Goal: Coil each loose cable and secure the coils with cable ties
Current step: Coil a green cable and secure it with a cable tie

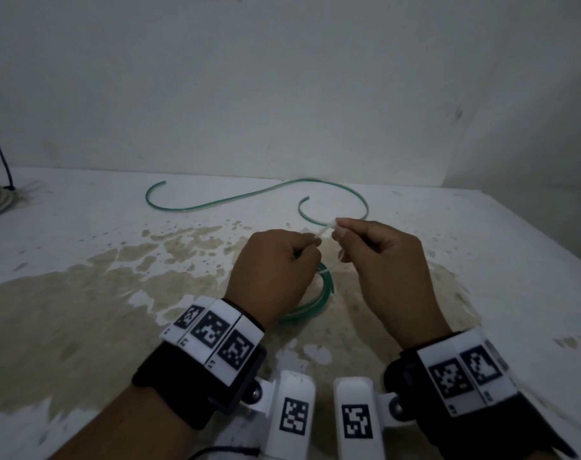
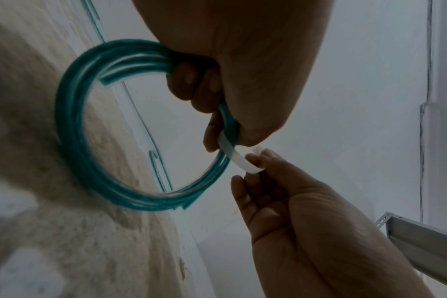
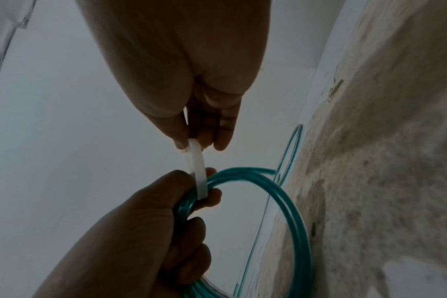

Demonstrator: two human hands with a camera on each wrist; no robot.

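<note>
1. Coil of green translucent cable, wound in several loops, is gripped by the curled fingers of the left hand just above the table.
2. White cable tie is wrapped over the coil's strands; its end is pinched by the right hand.
3. A second green cable lies loose near the table's far edge, by the wall.
4. Stained open surface is seen to the left of the hands.
</note>
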